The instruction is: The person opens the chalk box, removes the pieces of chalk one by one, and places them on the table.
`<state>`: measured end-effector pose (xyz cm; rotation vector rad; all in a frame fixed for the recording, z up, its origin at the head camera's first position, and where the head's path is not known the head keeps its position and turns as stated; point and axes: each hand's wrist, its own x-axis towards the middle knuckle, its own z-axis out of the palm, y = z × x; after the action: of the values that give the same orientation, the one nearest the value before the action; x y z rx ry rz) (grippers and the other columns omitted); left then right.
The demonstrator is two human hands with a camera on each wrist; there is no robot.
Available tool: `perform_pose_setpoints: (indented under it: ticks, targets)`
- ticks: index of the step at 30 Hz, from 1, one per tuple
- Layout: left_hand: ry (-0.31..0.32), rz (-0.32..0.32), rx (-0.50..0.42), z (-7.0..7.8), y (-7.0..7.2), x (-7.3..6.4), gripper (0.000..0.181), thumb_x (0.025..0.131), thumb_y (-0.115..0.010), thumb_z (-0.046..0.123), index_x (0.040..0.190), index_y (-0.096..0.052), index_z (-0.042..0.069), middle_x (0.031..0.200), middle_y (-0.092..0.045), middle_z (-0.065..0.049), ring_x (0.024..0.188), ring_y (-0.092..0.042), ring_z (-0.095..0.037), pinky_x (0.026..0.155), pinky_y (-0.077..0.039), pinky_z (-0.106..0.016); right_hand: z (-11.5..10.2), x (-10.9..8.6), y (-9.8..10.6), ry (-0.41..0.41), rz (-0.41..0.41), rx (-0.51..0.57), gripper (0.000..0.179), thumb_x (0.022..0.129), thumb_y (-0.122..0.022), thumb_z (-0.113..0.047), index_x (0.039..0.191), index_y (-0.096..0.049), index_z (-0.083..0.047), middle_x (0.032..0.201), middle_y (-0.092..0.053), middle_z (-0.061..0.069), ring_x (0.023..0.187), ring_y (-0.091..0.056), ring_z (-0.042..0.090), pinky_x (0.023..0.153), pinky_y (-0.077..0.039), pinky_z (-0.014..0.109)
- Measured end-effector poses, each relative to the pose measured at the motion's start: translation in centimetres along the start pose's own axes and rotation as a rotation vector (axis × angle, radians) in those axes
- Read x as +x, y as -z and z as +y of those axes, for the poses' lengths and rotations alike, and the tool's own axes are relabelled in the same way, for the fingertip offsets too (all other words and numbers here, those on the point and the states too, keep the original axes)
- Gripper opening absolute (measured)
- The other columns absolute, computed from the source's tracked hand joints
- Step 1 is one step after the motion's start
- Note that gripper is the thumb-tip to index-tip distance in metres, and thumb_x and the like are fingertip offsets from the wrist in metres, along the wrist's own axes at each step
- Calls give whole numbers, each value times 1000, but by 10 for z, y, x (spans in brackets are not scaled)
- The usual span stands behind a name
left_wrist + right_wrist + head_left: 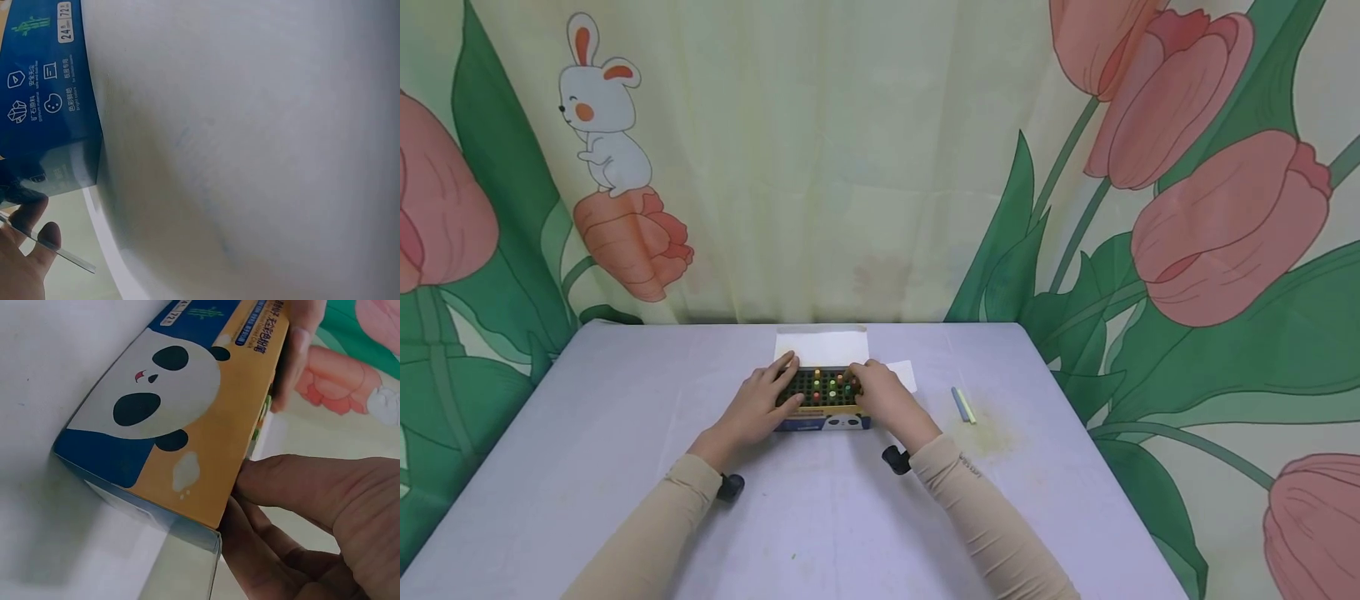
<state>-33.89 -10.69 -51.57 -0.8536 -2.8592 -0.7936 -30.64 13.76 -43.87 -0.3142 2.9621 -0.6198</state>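
A chalk box [820, 423] with a panda on its blue and orange front stands on the table, its top uncovered. Several coloured chalk sticks [832, 393] stand in the dark slotted insert [808, 400]. My left hand [763, 400] rests spread over the box's left end, thumb along the near edge. At the right end, my right hand [883, 396] reaches in with bent fingers. In the right wrist view its thumb [281, 481] lies at the top rim; the fingertips are hidden, so whether they pinch a chalk stick is unclear.
A blue chalk stick [959, 404] and a yellow one [967, 407] lie side by side to the right, near a yellowish dust patch [992, 429]. The box's white lid flap [822, 344] stands behind; another white flap [902, 375] shows at right. A printed curtain [865, 167] hangs beyond.
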Motion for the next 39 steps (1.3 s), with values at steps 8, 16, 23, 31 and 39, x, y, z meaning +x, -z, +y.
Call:
perform_pose_setpoints:
  ticks: [8, 16, 23, 31, 39]
  targets:
    - [11, -4, -3, 2, -1, 1, 74, 108, -47, 52, 166, -23, 12, 174, -15, -6, 145, -35, -45, 117, -28, -68, -1, -3, -5, -1, 41, 13, 25, 95, -72, -1, 118, -73, -10, 115, -61, 13, 95, -66, 23, 76, -57, 30]
    - [11, 1, 3, 0, -3, 0, 74, 108, -47, 52, 166, -23, 12, 174, -15, -6, 146, -35, -45, 117, -27, -68, -1, -1, -12, 27, 69, -31, 18, 96, -72, -4, 113, -75, -11, 110, -61, 13, 91, -67, 23, 74, -57, 30]
    - [10, 3, -6, 2, -1, 0, 74, 108, -47, 52, 166, -23, 12, 174, -15, -6, 146, -35, -45, 117, -28, -68, 0, 0, -15, 40, 107, -39, 13, 99, -70, -8, 110, -75, -12, 106, -61, 10, 86, -66, 19, 68, -54, 25]
    - [1, 24, -6, 2, -1, 1, 73, 108, -48, 51, 165, -24, 11, 174, -16, -7, 145, -36, -46, 116, -27, -69, 3, 0, -21, 59, 167, -39, 13, 99, -70, -7, 111, -75, -11, 109, -61, 8, 88, -69, 21, 71, -56, 26]
    - [11, 12, -8, 3, -1, 0, 73, 108, -49, 49, 165, -24, 12, 174, -16, -7, 144, -36, -46, 117, -27, -68, 6, -2, -28, 83, 214, -88, 13, 98, -72, -8, 110, -74, -11, 107, -63, 7, 86, -72, 21, 68, -57, 24]
